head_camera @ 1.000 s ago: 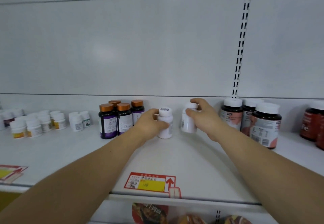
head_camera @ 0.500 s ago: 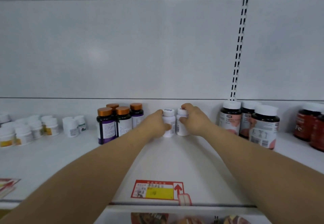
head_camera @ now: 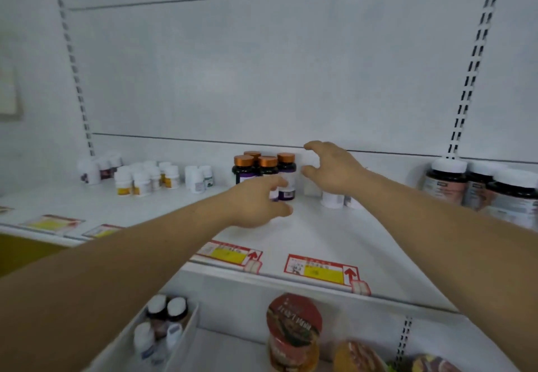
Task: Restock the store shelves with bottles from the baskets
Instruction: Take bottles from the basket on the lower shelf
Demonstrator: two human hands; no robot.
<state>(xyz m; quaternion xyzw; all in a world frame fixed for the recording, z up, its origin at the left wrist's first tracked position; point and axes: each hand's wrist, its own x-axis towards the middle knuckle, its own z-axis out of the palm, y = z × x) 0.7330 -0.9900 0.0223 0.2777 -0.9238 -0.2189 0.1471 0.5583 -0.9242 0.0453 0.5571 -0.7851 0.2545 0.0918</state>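
Note:
Two small white bottles (head_camera: 332, 202) stand on the white shelf (head_camera: 317, 230), their tops hidden behind my right hand (head_camera: 333, 169). That hand hovers just above them with fingers spread and holds nothing. My left hand (head_camera: 257, 201) hangs a little to the left, fingers relaxed and empty, in front of the dark purple-labelled bottles with copper caps (head_camera: 266, 165). Down at the lower left, a white basket (head_camera: 186, 339) holds several white-capped bottles (head_camera: 166, 317).
Several small white bottles (head_camera: 145, 176) are grouped at the left of the shelf. Large dark bottles with white caps (head_camera: 480, 188) stand at the right. Red and yellow price tags (head_camera: 320, 271) line the shelf's front edge. A red cup-noodle tub (head_camera: 294, 331) and packaged food sit below.
Both hands have let go of the white bottles and drawn back from them. The view has shifted back and down, bringing the basket and lower shelf into sight.

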